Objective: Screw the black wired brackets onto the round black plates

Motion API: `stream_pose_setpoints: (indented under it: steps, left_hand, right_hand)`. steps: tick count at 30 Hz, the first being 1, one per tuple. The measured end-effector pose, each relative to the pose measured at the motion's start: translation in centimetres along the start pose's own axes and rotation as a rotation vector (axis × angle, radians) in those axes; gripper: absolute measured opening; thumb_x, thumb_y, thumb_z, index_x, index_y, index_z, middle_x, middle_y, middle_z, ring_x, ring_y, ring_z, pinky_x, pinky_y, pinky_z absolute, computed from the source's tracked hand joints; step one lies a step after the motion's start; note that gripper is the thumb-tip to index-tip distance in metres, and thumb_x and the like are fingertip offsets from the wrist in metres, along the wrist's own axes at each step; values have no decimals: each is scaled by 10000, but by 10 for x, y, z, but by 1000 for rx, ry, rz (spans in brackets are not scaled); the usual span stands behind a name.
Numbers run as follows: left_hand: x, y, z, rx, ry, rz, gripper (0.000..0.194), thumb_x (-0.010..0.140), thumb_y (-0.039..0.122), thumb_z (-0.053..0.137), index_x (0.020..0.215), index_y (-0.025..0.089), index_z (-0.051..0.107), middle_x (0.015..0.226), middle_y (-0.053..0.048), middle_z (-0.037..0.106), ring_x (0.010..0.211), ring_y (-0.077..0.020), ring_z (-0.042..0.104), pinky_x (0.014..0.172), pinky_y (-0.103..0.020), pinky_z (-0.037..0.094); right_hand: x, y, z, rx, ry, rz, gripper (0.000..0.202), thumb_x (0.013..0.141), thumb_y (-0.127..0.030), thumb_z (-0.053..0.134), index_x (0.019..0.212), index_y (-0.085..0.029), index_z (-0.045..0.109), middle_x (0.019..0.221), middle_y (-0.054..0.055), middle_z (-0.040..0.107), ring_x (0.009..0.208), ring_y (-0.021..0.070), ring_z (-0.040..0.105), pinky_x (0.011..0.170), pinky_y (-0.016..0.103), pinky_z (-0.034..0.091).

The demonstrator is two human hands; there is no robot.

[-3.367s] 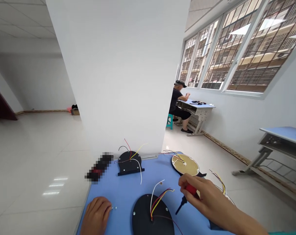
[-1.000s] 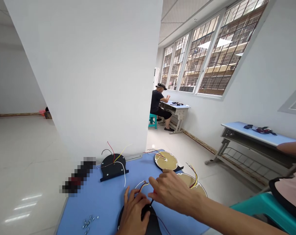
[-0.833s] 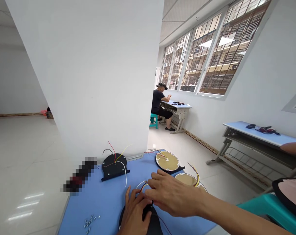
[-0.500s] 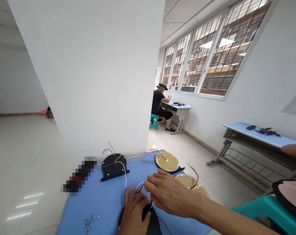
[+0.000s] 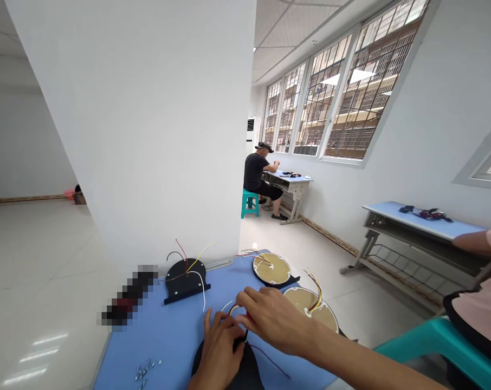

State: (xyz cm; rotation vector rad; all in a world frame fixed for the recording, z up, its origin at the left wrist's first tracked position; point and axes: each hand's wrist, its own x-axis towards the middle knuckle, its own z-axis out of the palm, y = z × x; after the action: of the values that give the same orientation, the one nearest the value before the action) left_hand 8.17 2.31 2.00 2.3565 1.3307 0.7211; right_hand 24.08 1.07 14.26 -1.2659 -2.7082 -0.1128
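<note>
Beside a white pillar (image 5: 148, 135), a blue bench (image 5: 164, 330) carries the work. The left hand (image 5: 219, 346) lies across a black housing (image 5: 251, 374) on its near side, fingers spread; the right hand (image 5: 267, 314) has its fingers clenched round a red-handled screwdriver (image 5: 246, 334), shaft aimed down at that housing. Fastening looks under way, though the knuckles hide how deep any screw sits. The back housing (image 5: 184, 284) already shows fitted screws; loose screws (image 5: 139, 374) remain, and the far tan-faced unit (image 5: 280, 265) and nearer tan-faced unit (image 5: 296, 298) appear untouched.
</note>
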Motion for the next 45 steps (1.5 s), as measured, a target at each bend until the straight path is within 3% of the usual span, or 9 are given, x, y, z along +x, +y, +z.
stream_pose_setpoints:
  steps: [5, 13, 19, 22, 25, 28, 31, 38, 45]
  left_hand:
    - [4, -2, -5, 33, -20, 44, 241, 707, 62, 646, 763, 291, 702, 885, 38, 714, 975, -221, 596, 1114, -628, 157]
    - [7, 6, -8, 57, 27, 124, 237, 683, 30, 609, 704, 257, 675, 836, 27, 717, 1015, -235, 592, 1122, -643, 152]
    - [-2, 6, -21, 168, 199, 236, 234, 722, 38, 555, 783, 246, 642, 906, 15, 708, 1135, -254, 565, 1130, -614, 171]
    - [-23, -18, -39, 298, 323, 255, 203, 759, 82, 536, 750, 266, 620, 892, 29, 708, 1132, -251, 580, 1132, -570, 157]
    - [-58, -60, -59, 449, 436, 193, 167, 755, 140, 557, 726, 292, 620, 847, 51, 719, 1074, -253, 625, 1140, -537, 156]
    - [-98, -106, -76, 594, 492, 57, 120, 781, 228, 584, 744, 321, 650, 850, 80, 744, 1014, -261, 660, 1118, -543, 234]
    - [-128, -136, -83, 703, 543, -22, 125, 806, 301, 574, 762, 357, 676, 844, 116, 758, 961, -272, 685, 1029, -563, 351]
    - [-146, -142, -69, 713, 654, -86, 292, 899, 419, 481, 751, 323, 714, 794, 52, 769, 872, -267, 716, 968, -519, 405]
    - [-150, -149, -63, 624, 583, -169, 458, 941, 557, 376, 790, 329, 743, 826, 12, 777, 840, -284, 725, 879, -570, 440]
  right_hand:
    - [-5, -2, 0, 115, 35, -25, 163, 848, -84, 500, 963, -200, 515, 951, 20, 629, 797, 175, 577, 734, 280, 415]
    - [-16, -2, 0, 246, 82, 47, 121, 965, -144, 407, 941, -208, 507, 911, 28, 650, 781, 172, 605, 717, 286, 439]
    - [-30, -7, -8, 378, 330, 81, 105, 945, -167, 388, 916, -225, 470, 845, 22, 635, 725, 168, 575, 674, 291, 443]
    - [-41, -7, -16, 440, 429, 129, 109, 943, -186, 378, 919, -239, 470, 821, 7, 641, 693, 156, 580, 653, 285, 440]
    - [-49, -5, -19, 499, 444, 177, 116, 936, -191, 372, 919, -251, 470, 788, -12, 647, 665, 147, 583, 625, 277, 444]
    - [-50, -2, -13, 547, 423, 186, 117, 932, -195, 366, 906, -251, 466, 762, -18, 642, 636, 139, 574, 596, 270, 447]
    - [-41, -4, -5, 565, 401, 172, 114, 936, -207, 372, 897, -247, 471, 760, -11, 637, 619, 137, 567, 581, 271, 445]
    - [-11, -21, -5, 609, 370, 72, 96, 932, -209, 385, 898, -238, 470, 747, -10, 628, 619, 140, 565, 568, 262, 438]
    - [13, -37, 6, 658, 303, -9, 91, 904, -183, 378, 920, -238, 448, 763, -11, 615, 659, 147, 540, 620, 274, 430]
